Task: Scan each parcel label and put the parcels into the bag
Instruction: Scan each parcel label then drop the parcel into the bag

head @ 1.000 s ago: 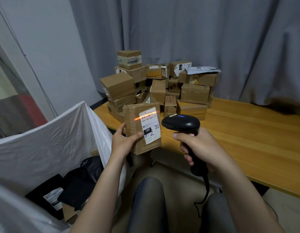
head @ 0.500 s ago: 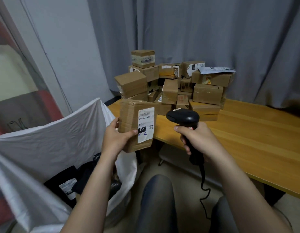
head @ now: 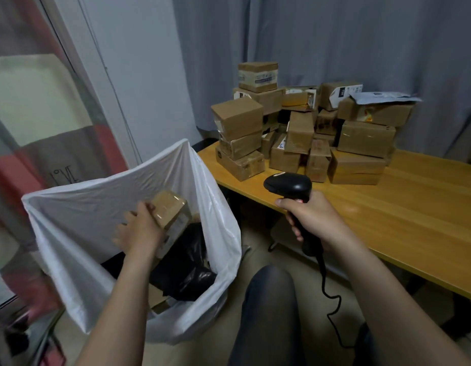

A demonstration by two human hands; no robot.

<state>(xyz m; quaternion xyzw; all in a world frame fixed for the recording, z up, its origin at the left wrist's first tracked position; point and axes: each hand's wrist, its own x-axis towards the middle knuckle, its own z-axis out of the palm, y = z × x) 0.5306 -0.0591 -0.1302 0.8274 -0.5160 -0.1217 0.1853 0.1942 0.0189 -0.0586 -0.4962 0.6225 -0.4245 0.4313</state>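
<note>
My left hand [head: 139,232] grips a brown cardboard parcel [head: 172,216] with a white label, holding it tilted inside the mouth of the open white plastic bag [head: 78,207] at lower left. Black-wrapped parcels [head: 187,268] and a bit of cardboard lie in the bag below it. To the right, over the table's near edge, my right hand [head: 311,217] holds the black barcode scanner [head: 288,184] by its handle, nose pointing left, cord hanging down. Several brown parcels [head: 300,133] are piled on the wooden table [head: 400,215].
Grey curtains hang behind the table, and a white wall and a glass panel stand at the left. My knees show at the bottom centre between the bag and the table. The right half of the tabletop is bare wood.
My left hand has carried the parcel left and down from in front of the scanner into the bag's mouth. The red scan line is gone. The scanner hand has stayed about where it was.
</note>
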